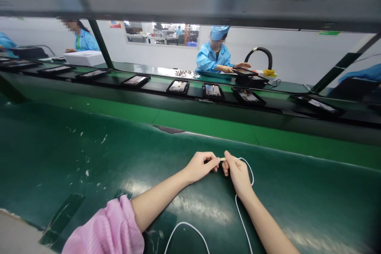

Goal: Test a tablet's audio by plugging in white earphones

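Over the green bench top [125, 154], my left hand [204, 165] pinches one end of a short, thin, pale yellow piece [222, 159]. Its exact kind is too small to make out. Close on its right, my right hand [238, 172] is closed on a thin white cable [252, 174], with the yellow piece running in between its thumb and fingers. From there the cable curves round the right wrist and drops toward the near edge. Another white loop [186, 223] lies lower on the bench. My fingertips hide where the piece and the cable meet.
Beyond the bench runs a dark conveyor line with several black trays [213, 90] holding flat devices. Across it, a co-worker in blue [212, 57] handles a dark item. A white box [85, 58] stands far left. An overhead shelf [190, 8] spans the top, on slanted posts [101, 43].
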A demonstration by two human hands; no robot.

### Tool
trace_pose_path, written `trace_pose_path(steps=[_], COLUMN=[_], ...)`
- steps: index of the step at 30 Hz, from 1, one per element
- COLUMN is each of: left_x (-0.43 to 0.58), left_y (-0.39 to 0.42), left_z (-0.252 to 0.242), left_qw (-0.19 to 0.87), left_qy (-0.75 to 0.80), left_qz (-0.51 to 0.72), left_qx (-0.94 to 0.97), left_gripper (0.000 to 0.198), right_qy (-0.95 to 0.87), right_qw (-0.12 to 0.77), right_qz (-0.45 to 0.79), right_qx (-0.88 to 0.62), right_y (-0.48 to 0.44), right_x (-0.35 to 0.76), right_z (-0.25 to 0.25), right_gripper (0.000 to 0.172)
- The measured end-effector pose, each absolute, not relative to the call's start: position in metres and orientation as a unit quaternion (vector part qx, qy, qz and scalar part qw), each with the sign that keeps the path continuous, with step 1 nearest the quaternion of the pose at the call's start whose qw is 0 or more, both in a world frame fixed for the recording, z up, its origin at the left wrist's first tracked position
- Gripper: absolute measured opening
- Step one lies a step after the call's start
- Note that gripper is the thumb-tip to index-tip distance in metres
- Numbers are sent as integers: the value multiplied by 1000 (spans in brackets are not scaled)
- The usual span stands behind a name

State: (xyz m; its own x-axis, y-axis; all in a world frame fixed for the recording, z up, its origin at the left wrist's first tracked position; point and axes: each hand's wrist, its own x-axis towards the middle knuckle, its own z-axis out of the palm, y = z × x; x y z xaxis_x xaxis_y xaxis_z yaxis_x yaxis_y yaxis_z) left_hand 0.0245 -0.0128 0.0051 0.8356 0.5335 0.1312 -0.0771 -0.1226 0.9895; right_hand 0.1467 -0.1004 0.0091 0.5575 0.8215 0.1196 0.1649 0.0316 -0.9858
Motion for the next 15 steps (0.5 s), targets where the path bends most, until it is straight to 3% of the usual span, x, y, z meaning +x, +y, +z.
trace_pose_path(steps=[15], left_x=[25], left_y=[-13], left_z=[5], left_qw=[646], left_qy=[164], left_qz=[236], left_qx=[707], left_gripper=[34], right_qy=[-398], right_qw=[603], right_qz=[266], right_qx=[-638], right_y=[-101], right_x=[147], right_z=[8], right_gripper=[72])
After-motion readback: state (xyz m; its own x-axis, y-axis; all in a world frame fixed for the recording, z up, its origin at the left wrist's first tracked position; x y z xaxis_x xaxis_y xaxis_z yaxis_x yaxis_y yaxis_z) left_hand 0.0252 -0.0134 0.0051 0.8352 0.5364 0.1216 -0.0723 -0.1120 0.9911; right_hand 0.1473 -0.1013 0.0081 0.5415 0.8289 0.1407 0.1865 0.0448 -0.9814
